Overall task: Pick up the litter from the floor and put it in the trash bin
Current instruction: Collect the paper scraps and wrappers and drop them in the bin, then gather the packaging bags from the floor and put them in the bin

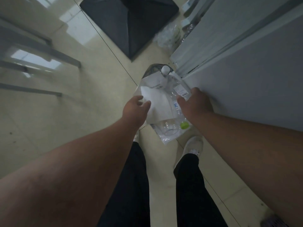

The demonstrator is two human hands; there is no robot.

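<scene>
Both our forearms reach down over black trousers and a white shoe (193, 147). Our right hand (194, 103) is wrapped around a clear plastic bottle (179, 86) with a white label, thumb on the near side, fingers behind. Our left hand (135, 107) has its fingers loosely curled at the edge of a white paper sheet (158, 102); whether it pinches the sheet we cannot tell. Between the hands sits a pile of litter: a white bottle cap (165, 69), a clear plastic bag (167, 130) and a green cap (184, 125). Beneath is a pale glossy tiled floor (91, 89). Right of our right hand rises a grey cabinet (246, 76). Beyond the hands stands a black trash bin (129, 22), with more crumpled clear plastic (168, 36) beside it. Left of our left hand stand metal furniture legs (49, 51).
</scene>
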